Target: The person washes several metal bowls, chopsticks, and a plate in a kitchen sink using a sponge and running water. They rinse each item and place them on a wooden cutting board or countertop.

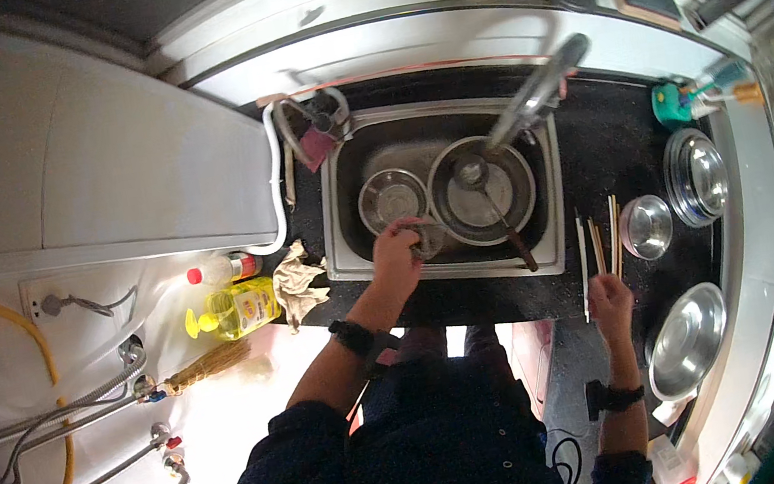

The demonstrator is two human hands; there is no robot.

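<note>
My left hand [396,259] is over the front of the steel sink [378,141], closed on what looks like a small scouring pad [425,240]; blur hides its exact form. Just beyond it a small metal bowl [393,199] sits in the sink. To its right is a larger metal basin [447,164], with a ladle [473,173] resting in it, its brown handle over the sink's front rim. On the dark counter at the right, my right hand [609,294] grips the near ends of several chopsticks [614,236]. One pale stick [582,256] lies beside them.
Above the basin hangs the faucet [538,92]. Right of the chopsticks stand a small metal bowl [647,227], stacked metal bowls [697,177] and a tilted metal basin [687,341]. At the left are a crumpled cloth [299,286], a yellow soap bottle [242,308] and a straw whisk [209,367].
</note>
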